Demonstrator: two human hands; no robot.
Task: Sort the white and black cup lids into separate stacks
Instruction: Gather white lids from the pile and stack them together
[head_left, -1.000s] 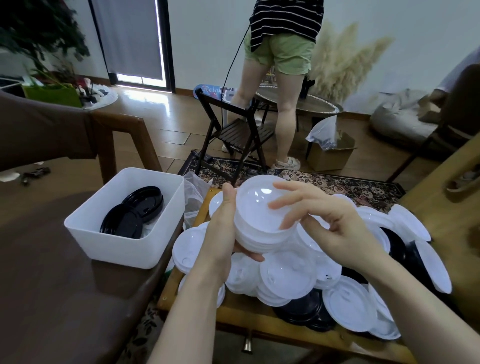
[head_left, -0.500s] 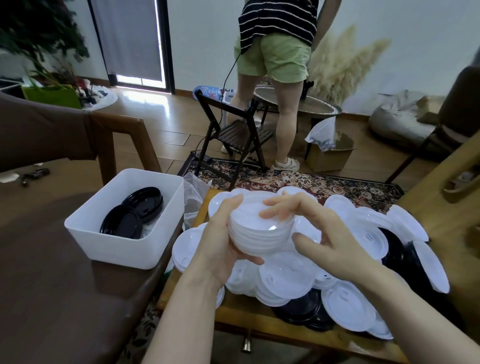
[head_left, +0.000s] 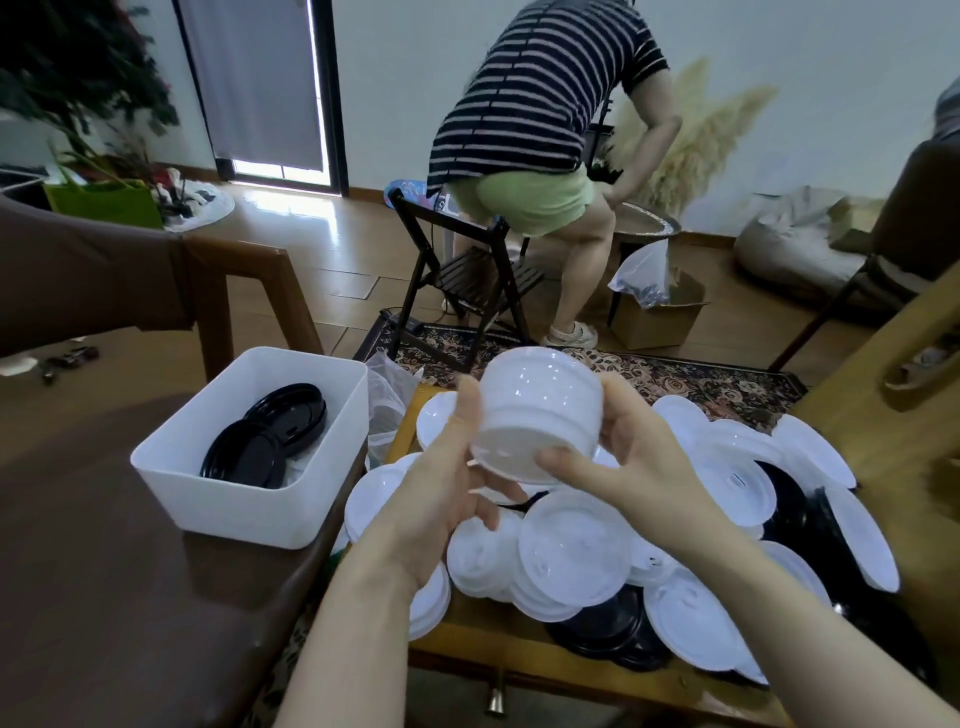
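White stack of lids (head_left: 537, 415) is being gripped between the left hand (head_left: 447, 488) and right hand (head_left: 639, 467), now tipped on its side and raised higher above the lid pile (head_left: 571, 551) than half a second ago. Behind, the person in stripes (head_left: 540, 104) is now bending over; black lids (head_left: 265, 441) are lying in the white bin (head_left: 208, 499).

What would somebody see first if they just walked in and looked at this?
First, the tall stack of white plastic cup lids held up mid-picture, gripped between the left hand and the right hand. Below it, a messy heap of loose white and black lids covers the low wooden table. At left, a white rectangular plastic bin holds only black round lids.
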